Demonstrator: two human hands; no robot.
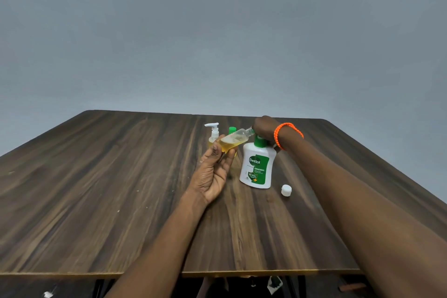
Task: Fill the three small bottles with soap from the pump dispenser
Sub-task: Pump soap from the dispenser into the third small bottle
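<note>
Your right hand (264,128) covers the pump head of the soap dispenser (257,167), so the nozzle and the point where it meets the mouth of the small clear bottle (232,140) cannot be seen. Your left hand (212,172) hides the base of that tilted bottle. Behind it, the pump-top bottle (213,134) and the green-capped bottle (232,130) show only their upper parts; their fill levels cannot be told. The small print on the dispenser label is too small to read. Both forearms are cut off by the lower edge, and the items below the near edge of the tabletop (96,189) are too dark to identify.
</note>
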